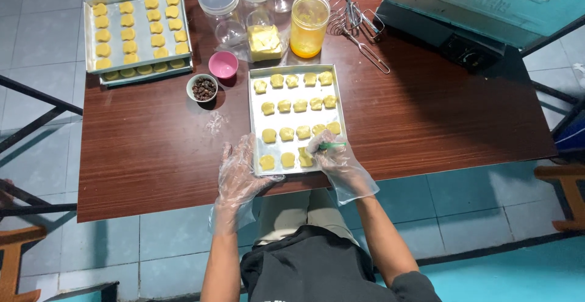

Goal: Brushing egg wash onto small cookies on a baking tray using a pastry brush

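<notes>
A metal baking tray (pixel 254 119) lies on the brown wooden table (pixel 152 150) in front of me, holding several rows of yellow dough pieces (pixel 286 134). My left hand (pixel 239 171), in a clear plastic glove, rests at the tray's near left corner beside a dough piece (pixel 267 162). My right hand (pixel 334 159), also gloved, grips a thin green tool (pixel 332 146) over the near row, its tip next to a dough piece (pixel 304 157).
A second tray (pixel 139 31) full of yellow dough sits at the far left. A small bowl of dark bits (pixel 202 87), a pink cup (pixel 223 64), clear jars (pixel 218 0), an orange-filled jar (pixel 309 25), a whisk (pixel 359 31) and an oven (pixel 475 10) stand behind.
</notes>
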